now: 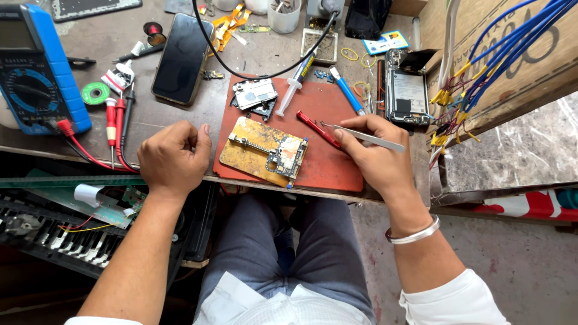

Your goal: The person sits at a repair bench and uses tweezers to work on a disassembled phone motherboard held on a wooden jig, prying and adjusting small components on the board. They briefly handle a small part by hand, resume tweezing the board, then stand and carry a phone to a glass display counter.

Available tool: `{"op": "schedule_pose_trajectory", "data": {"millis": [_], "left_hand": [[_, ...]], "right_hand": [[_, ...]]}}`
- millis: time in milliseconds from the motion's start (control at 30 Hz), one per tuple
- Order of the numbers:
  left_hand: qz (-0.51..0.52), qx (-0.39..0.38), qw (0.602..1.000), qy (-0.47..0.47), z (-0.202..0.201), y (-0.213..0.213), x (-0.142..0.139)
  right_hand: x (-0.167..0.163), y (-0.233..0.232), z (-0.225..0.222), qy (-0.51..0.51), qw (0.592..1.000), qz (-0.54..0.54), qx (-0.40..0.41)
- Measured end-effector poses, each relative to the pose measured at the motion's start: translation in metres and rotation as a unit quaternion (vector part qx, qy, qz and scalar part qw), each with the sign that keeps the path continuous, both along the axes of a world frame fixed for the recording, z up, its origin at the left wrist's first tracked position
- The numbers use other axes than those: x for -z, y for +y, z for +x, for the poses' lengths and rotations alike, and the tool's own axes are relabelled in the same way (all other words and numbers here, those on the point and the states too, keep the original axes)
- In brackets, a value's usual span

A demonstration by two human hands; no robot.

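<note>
the right hand (376, 153) sat right of centre in the frame, fingers pinched on a pair of metal tweezers (361, 136) held low and nearly flat, tips pointing left toward the middle of the red work mat (328, 165), a grip that looked suited to fine picking. the left hand (174, 159) rested at the mat's left edge, curled into a loose fist and holding nothing, seemingly parked there to steady the bench side. between the two hands lay a yellowed board holder (256, 150) with a small circuit board (288, 157) clamped at its right end, tilted across the mat's lower half so both hands could reach it. just above the tweezers lay a red-handled tool (317, 129); further up the mat were a syringe (293, 86) and a loose phone part (254, 94). a dark phone (182, 58) lay face up in the upper left centre, and a blue multimeter (37, 66) with red probes (111, 123) filled the far left.
</note>
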State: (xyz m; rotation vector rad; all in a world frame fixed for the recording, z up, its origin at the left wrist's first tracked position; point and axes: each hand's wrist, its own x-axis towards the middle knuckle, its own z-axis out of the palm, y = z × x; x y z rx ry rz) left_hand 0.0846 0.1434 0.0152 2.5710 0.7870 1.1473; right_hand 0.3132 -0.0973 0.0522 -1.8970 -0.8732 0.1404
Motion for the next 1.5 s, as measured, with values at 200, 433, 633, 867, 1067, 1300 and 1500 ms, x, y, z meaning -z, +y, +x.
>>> {"op": "schedule_pose_trajectory", "data": {"millis": [200,433,633,867,1067,1300,1500], "left_hand": [[-0.003,-0.002,1.0,0.002,-0.001,0.001,-0.001],[-0.001,-0.005,1.0,0.004,-0.001,-0.001,-0.003],[0.003,-0.008,1.0,0.004,-0.001,-0.002,-0.002],[0.001,-0.008,1.0,0.008,-0.004,-0.002,0.0],[0.013,-0.004,1.0,0.004,-0.008,-0.004,0.003],[0.008,-0.015,1.0,-0.006,-0.018,-0.009,0.002],[-0.001,-0.009,1.0,-0.003,-0.026,-0.019,-0.009]], "right_hand": [[0.006,-0.01,0.0,0.014,0.999,-0.005,0.047],[0.009,-0.016,0.02,0.135,0.985,0.103,-0.02],[0.009,-0.034,0.019,0.175,0.965,0.179,-0.084],[0.019,-0.081,-0.035,0.158,0.977,0.139,0.027],[0.039,-0.094,-0.08,-0.212,0.974,0.077,0.03],[0.064,-0.1,-0.097,-0.236,0.964,0.121,0.028],[0.072,-0.114,-0.132,-0.111,0.982,0.141,0.065]]}}
